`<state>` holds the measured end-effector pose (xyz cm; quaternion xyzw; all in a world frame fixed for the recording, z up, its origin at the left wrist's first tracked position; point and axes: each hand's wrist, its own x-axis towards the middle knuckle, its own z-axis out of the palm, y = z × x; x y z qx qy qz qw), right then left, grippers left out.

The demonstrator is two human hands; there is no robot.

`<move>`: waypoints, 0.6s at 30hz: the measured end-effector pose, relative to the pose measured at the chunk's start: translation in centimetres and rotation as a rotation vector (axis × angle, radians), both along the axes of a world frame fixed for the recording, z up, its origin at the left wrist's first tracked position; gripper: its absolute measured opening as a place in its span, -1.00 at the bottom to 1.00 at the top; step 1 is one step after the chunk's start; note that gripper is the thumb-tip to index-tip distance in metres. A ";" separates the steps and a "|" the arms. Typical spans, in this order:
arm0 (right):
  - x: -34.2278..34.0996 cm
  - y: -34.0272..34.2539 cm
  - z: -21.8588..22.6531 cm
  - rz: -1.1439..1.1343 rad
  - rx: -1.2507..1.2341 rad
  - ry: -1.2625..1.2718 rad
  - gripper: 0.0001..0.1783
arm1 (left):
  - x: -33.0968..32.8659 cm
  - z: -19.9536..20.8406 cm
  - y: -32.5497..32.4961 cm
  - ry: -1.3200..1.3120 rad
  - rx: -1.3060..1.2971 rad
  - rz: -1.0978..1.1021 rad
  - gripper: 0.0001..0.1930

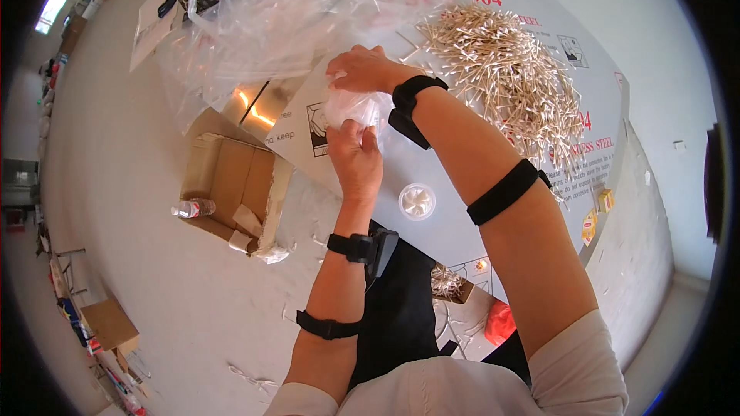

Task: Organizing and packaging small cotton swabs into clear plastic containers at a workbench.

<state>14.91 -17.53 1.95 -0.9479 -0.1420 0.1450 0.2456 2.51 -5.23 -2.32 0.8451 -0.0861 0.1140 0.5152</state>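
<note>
The left hand (356, 159) pinches, and the right hand (364, 71) arches just beyond it.

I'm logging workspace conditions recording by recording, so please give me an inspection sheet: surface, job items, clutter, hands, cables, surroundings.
Surface: grey tabletop, printed with text and symbols.
Job's things: pile of cotton swabs, far right; round clear tub with white contents, nearer the body; translucent plastic, contents unclear.
Clutter: large clear plastic bags, upper left; open cardboard box holding a bottle, left; small yellow boxes, right table edge.
Hands: left hand pinches the translucent plastic; right hand at its far end, grip unclear.
Cables: none certain; white strands on the floor unidentified.
Surroundings: pale floor; bright window, far left.
</note>
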 end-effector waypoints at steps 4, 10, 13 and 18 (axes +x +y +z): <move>-0.4 -0.4 -0.1 -0.053 0.046 -0.048 -0.55 | 0.6 -0.1 -0.2 -0.016 0.023 0.025 -0.87; -4.0 -4.5 -0.1 -0.114 0.233 -0.347 -0.39 | -0.3 1.0 -0.1 0.031 0.070 0.003 -0.88; -5.6 -5.0 -0.2 -0.143 0.047 -0.271 -0.23 | -1.1 2.1 0.1 0.063 0.093 -0.032 -0.88; -6.3 -5.0 -0.6 -0.120 0.051 -0.306 -0.21 | -2.2 2.6 0.8 0.092 0.171 -0.099 -0.89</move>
